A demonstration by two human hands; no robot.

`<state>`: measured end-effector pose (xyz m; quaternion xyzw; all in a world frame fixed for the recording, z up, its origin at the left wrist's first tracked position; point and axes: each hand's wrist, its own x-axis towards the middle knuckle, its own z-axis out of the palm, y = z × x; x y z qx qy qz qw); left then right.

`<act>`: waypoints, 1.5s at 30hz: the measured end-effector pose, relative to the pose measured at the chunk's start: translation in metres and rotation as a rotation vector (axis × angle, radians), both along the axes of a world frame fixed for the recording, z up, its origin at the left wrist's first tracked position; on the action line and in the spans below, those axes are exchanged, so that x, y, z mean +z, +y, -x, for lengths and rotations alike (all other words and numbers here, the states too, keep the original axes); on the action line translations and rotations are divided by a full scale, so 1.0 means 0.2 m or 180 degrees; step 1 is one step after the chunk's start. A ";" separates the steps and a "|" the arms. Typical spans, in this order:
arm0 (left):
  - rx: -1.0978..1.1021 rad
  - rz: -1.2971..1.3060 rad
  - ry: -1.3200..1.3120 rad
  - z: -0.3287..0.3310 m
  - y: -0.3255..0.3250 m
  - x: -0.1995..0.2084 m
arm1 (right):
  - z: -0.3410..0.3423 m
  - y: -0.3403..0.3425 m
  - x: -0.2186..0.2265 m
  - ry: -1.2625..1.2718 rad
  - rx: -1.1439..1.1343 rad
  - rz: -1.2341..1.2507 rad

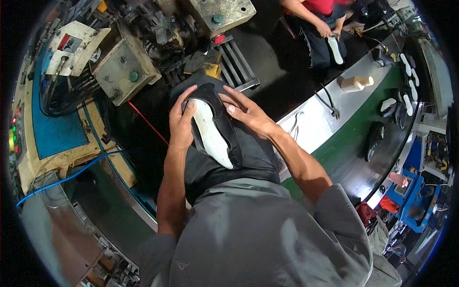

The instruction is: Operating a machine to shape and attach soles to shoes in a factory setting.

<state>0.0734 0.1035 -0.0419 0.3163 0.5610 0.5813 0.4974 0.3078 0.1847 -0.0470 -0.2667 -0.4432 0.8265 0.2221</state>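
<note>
A black shoe upper [223, 125] with a white insole board [210, 134] lies over my dark-trousered lap, its white underside facing up. My left hand [181, 125] grips the far left part, with the thumb on the white board and the fingers round the black edge. At the far right side of the upper is my right hand [251, 115], its fingers stretched out and its thumb apart. Those fingertips are right by the black edge; whether they touch it I cannot tell.
Machines with a grey control box [125, 71] stand at far left. On my right runs a green conveyor belt [344, 153] with several shoes and a metal ledge [311, 126] carrying pliers [333, 107] and a bottle [356, 83]. Beyond, a co-worker's hands [330, 32] hold a white-soled piece.
</note>
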 end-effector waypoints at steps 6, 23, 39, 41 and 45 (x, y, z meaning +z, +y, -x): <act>-0.0106 -0.0110 -0.0494 -0.03 0.01 -0.04 | 0.11 0.06 -0.01 -0.0154 0.0101 -0.0992; -0.0195 0.0365 -0.1154 -0.19 0.04 -0.01 | 0.06 0.12 -0.09 -0.0211 -0.0021 -0.0365; -0.0466 0.1058 0.0300 -0.21 -0.15 -0.10 | 0.02 -0.17 -0.05 -0.1413 -0.0245 -0.1035; -0.0750 0.1121 0.0380 -0.21 -0.29 -0.10 | -0.07 -0.32 -0.09 -0.1690 -0.0345 -0.1378; -0.0854 0.1140 -0.0745 -0.21 -0.40 -0.08 | -0.18 -0.42 -0.03 -0.1804 -0.0558 -0.0610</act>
